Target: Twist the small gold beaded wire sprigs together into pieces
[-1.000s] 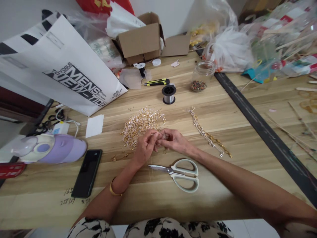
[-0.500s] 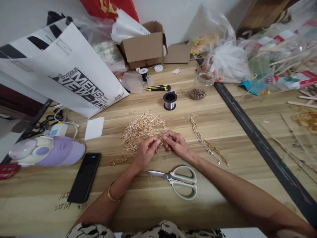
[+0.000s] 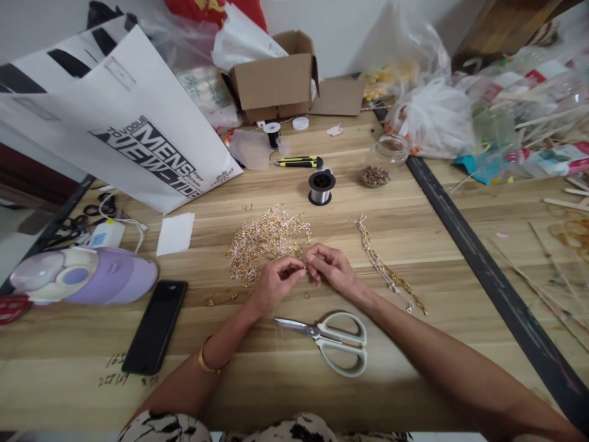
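My left hand [image 3: 279, 281] and my right hand [image 3: 330, 267] meet fingertip to fingertip over the table, each closed in a pinch. Whatever sits between the fingertips is too small to name; a tiny gold glint shows there. Just beyond the left fingers spreads a heap of small gold and silver jewellery findings [image 3: 262, 242]. A small gold ring [image 3: 306, 296] lies below the hands. Closer to my body rest scissors with pale handles [image 3: 343, 344], blades pointing left. Gold and silver chains [image 3: 381, 264] stretch out to the right of my right hand.
Behind the heap are a wire spool [image 3: 321, 188], a yellow-black utility knife [image 3: 299, 161] and a jar of beads [image 3: 383, 162]. To the left lie a phone [image 3: 155, 327], a purple bottle [image 3: 105, 274] and a white paper bag [image 3: 138, 129]. A cardboard box [image 3: 273, 83] stands at the back.
The left fingertips have shifted slightly right, closer to the right fingertips. The camera view has moved a little. The scissors, heap and chains stay in place on the table.
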`<state>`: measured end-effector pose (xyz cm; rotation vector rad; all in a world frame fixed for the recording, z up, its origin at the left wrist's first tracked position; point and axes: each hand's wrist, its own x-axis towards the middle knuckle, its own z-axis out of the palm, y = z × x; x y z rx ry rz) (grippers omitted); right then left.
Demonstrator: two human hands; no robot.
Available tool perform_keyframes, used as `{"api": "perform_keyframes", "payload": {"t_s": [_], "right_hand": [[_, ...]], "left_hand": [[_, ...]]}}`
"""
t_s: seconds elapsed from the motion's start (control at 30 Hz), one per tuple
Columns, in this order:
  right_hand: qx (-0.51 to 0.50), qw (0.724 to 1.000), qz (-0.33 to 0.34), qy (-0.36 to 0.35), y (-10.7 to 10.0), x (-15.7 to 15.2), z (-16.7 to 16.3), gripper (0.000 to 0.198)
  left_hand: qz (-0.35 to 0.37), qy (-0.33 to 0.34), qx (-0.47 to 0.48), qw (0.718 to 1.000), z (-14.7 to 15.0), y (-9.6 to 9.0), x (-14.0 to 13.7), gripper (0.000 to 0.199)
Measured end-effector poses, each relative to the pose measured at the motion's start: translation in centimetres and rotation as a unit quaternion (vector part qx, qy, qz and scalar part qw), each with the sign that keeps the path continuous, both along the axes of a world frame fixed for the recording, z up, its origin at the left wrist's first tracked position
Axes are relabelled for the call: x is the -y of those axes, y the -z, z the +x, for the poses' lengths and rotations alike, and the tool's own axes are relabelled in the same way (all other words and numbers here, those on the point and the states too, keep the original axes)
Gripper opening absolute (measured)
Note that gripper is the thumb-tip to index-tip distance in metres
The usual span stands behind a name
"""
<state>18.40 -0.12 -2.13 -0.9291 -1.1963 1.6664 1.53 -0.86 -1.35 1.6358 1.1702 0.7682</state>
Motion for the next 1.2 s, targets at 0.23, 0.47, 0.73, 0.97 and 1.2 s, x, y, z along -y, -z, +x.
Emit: {"api": "perform_keyframes", "payload": {"t_s": [0.23,0.47,0.73,0.97,1.2], "right_hand": [[-0.018,1.0,0.006,-0.018,-0.1,-0.1,0.2,0.031],[-0.039,0.999,-0.004,-0.003,-0.1,-0.3,0.2,0.032],[-0.067,0.997,-0.025,0.042,0.1,-0.4,0.4,0.031],[-0.053,0.987,0.014,0.148,0.1,-0.4,0.6,0.027],[0.076,0.981,0.13,0.121,-0.7,0.9,0.4,0.021]], "left_hand": [[0.001,-0.004,-0.01,1.0,0.2,-0.4,-0.2,0.013],[-0.005,-0.006,-0.019,1.0,0.2,-0.5,-0.1,0.015],[-0.046,-0.007,0.022,0.999,0.0,-0.9,0.0,0.019],[-0.091,-0.066,0.094,0.989,0.1,-1.4,0.0,0.023],[-0.08,-0.099,0.116,0.985,0.2,-1.8,0.1,0.021]]}}
